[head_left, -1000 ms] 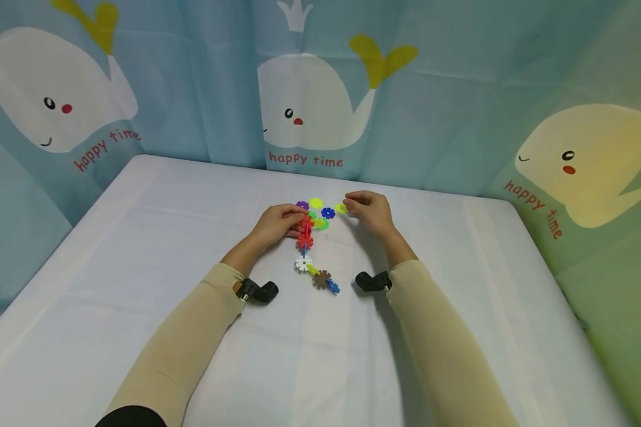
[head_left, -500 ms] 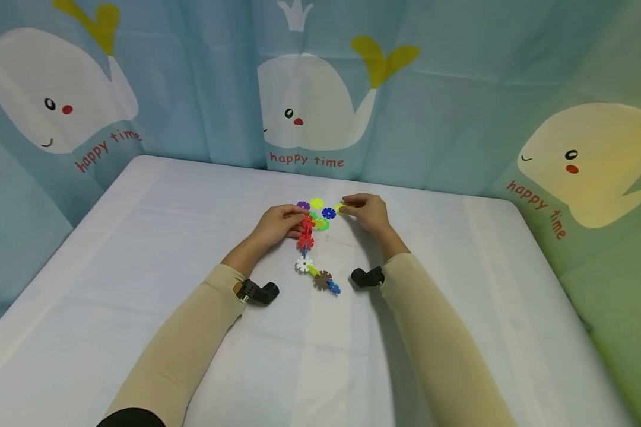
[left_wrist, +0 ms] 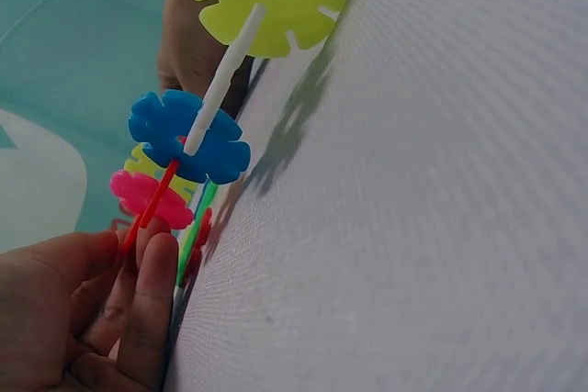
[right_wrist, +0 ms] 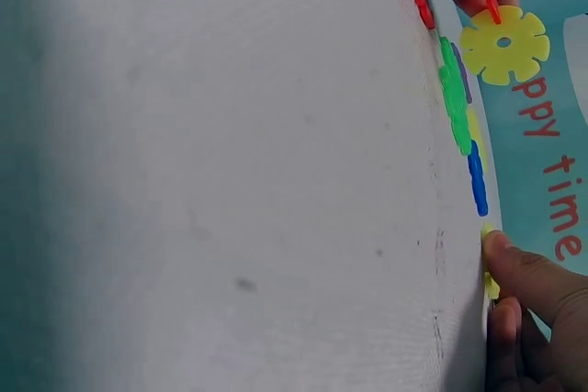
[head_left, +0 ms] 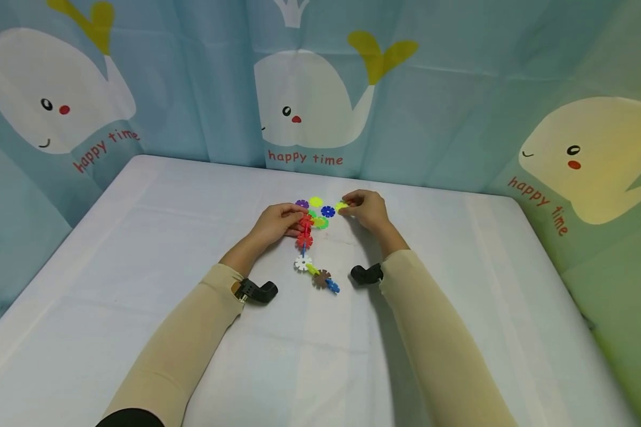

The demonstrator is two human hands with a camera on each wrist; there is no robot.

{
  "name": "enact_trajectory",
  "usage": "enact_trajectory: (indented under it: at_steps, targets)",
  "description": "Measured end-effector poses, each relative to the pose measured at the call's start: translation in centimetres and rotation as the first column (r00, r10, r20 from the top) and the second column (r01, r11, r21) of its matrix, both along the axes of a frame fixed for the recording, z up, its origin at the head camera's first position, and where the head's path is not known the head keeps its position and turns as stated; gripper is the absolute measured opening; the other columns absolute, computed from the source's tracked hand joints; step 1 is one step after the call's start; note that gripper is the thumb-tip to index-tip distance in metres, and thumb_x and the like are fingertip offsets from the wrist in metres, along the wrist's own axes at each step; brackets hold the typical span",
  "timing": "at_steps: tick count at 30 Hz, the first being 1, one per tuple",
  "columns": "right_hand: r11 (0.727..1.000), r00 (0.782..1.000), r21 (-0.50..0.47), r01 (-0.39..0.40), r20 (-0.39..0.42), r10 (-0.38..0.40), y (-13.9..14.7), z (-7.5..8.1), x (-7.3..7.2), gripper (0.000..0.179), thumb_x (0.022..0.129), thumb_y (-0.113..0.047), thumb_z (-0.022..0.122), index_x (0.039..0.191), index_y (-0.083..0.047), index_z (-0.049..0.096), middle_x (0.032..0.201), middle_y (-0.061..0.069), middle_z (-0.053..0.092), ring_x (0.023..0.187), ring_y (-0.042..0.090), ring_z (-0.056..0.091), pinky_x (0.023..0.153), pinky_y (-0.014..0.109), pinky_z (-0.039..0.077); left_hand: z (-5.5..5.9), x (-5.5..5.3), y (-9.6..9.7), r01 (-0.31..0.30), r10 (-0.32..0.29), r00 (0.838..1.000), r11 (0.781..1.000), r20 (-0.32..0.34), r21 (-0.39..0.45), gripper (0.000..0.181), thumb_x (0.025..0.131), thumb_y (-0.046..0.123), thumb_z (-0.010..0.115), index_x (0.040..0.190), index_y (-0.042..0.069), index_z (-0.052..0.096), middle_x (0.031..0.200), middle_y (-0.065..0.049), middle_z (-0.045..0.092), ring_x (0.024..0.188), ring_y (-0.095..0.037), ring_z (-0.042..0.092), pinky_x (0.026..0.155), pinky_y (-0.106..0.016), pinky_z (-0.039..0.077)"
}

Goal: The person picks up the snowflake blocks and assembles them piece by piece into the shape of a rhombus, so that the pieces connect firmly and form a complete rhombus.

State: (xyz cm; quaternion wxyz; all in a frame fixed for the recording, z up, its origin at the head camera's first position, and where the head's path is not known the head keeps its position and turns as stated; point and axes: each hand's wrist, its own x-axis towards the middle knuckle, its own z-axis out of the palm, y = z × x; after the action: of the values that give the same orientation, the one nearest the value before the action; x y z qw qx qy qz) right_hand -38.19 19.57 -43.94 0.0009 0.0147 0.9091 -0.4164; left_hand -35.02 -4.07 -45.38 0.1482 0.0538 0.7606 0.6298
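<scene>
A chain of interlocking plastic snowflake discs runs toward the person from my left hand (head_left: 278,222), through a red disc (head_left: 304,240), a white disc (head_left: 302,263), a brown disc (head_left: 321,279) and a blue disc (head_left: 333,286). The thumb and fingers of that hand pinch a red disc (left_wrist: 131,241) at the chain's far end, where pink (left_wrist: 147,197) and yellow (head_left: 319,222) discs also join. On the right, my right hand (head_left: 368,211) holds a single yellow snowflake disc (right_wrist: 492,284) by its edge, close to the tabletop; fingers partly cover it.
Loose discs lie between the hands: a purple disc (head_left: 301,204), a yellow-green disc (head_left: 316,201), a dark blue disc (head_left: 327,212) and a green disc (right_wrist: 453,98). A white cloth covers the table (head_left: 192,196). Behind its far edge hangs a whale-print curtain (head_left: 208,83).
My right hand has shifted slightly left, its fingers coming further over the yellow disc. The left hand and the chain have stayed nearly still.
</scene>
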Motion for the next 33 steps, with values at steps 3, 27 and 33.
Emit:
enact_trajectory:
  at_steps: [3, 27, 33]
  targets:
    - [1.000, 1.000, -0.006, -0.004, 0.011, 0.005, 0.0, 0.0, 0.1, 0.031, 0.085, -0.016, 0.078, 0.113, -0.005, 0.071, 0.100, 0.010, 0.064, 0.088, 0.019, 0.054, 0.074, 0.027, 0.044, 0.0, 0.0, 0.0, -0.003, 0.003, 1.000, 1.000, 0.001, 0.000, 0.028, 0.102, 0.019, 0.055, 0.125, 0.005, 0.065, 0.105, -0.014, 0.068, 0.077, -0.010, 0.065, 0.070, -0.021, 0.058]
    - [0.999, 0.997, -0.009, 0.040, -0.058, -0.040, 0.2, -0.6, 1.9, 0.025, 0.091, -0.019, 0.072, 0.112, -0.005, 0.071, 0.103, 0.013, 0.066, 0.090, 0.022, 0.056, 0.071, 0.026, 0.044, 0.1, 0.0, 0.1, 0.003, -0.003, 1.000, 1.000, -0.002, -0.003, 0.028, 0.102, 0.018, 0.054, 0.125, 0.005, 0.065, 0.107, -0.014, 0.069, 0.079, -0.011, 0.065, 0.072, -0.023, 0.058]
    - [0.998, 0.999, -0.042, 0.041, -0.022, -0.042, 0.5, -0.8, 2.5, 0.027, 0.094, -0.023, 0.068, 0.114, -0.005, 0.071, 0.102, 0.012, 0.067, 0.082, 0.017, 0.056, 0.066, 0.022, 0.044, 0.0, 0.0, -0.1, 0.009, -0.009, 1.000, 1.000, -0.003, 0.001, 0.028, 0.102, 0.017, 0.055, 0.126, 0.005, 0.064, 0.109, -0.015, 0.069, 0.079, -0.011, 0.065, 0.073, -0.023, 0.058]
